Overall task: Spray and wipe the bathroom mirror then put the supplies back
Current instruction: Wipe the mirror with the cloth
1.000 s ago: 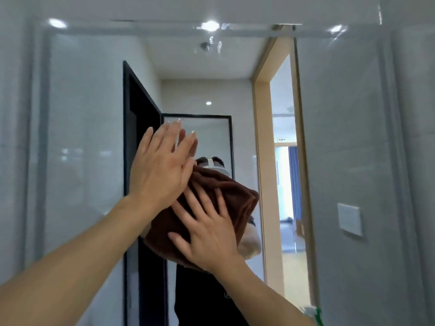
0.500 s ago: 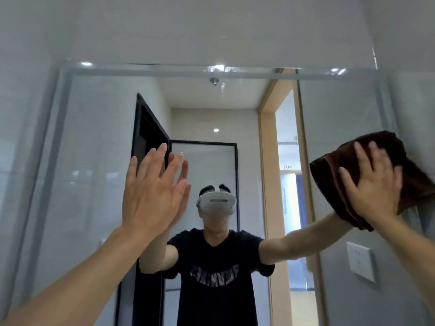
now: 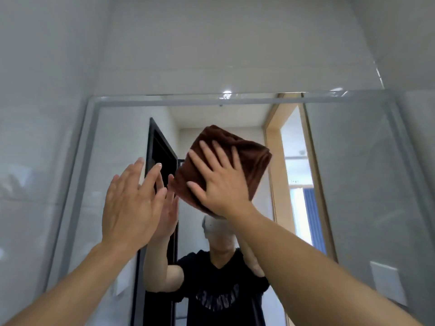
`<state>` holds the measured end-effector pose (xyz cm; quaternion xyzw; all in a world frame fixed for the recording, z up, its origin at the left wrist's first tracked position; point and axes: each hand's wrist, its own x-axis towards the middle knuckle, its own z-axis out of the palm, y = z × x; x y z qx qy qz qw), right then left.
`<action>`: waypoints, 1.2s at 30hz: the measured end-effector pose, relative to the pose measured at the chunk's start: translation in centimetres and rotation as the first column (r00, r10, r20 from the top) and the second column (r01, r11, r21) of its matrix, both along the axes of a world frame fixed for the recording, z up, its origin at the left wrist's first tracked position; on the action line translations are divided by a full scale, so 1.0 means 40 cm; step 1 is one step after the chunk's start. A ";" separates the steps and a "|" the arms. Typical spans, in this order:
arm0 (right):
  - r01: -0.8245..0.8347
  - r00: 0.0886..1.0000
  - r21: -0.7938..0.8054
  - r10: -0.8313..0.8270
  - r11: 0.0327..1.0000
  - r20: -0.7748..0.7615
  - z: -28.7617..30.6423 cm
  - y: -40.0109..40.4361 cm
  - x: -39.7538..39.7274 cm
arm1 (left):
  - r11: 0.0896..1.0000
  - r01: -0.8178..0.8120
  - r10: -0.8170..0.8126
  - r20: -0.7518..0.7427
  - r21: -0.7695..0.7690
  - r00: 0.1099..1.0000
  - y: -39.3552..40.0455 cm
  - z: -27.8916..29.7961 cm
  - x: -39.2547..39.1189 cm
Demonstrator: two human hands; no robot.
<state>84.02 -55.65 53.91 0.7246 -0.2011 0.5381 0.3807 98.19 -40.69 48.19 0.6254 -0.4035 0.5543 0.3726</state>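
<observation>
The bathroom mirror (image 3: 353, 184) fills the wall ahead, its top edge across the upper middle of the view. A folded brown cloth (image 3: 249, 156) lies flat against the glass in the upper centre. My right hand (image 3: 219, 184) presses on the cloth with straight, spread fingers. To its left, my left hand (image 3: 131, 203) is raised flat at the glass with fingers straight and holds nothing. The spray bottle is out of view.
Pale tiled walls (image 3: 42, 137) surround the mirror on the left, top and right. The glass reflects a person, a black door frame (image 3: 162, 156), a wooden doorway (image 3: 275, 175) and a white wall switch (image 3: 386, 283).
My right hand has swept the cloth from the mirror's right edge back to the upper centre. The view has tilted upward. My left hand has stayed at the glass.
</observation>
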 end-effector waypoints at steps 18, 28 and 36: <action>0.052 0.945 0.181 -0.107 0.982 0.309 0.291 -0.354 -0.600 | 0.985 0.170 -0.169 0.267 0.020 0.949 -0.352 0.302 -0.434; 0.056 0.862 0.311 -0.203 0.949 0.464 0.329 -0.407 -0.681 | 0.989 0.140 -0.124 0.275 -0.038 0.954 -0.307 0.293 -0.331; 0.035 0.975 0.056 -0.046 0.998 0.218 0.384 -0.107 -0.153 | 0.979 0.111 -0.105 0.042 -0.172 0.994 -0.178 0.256 -0.198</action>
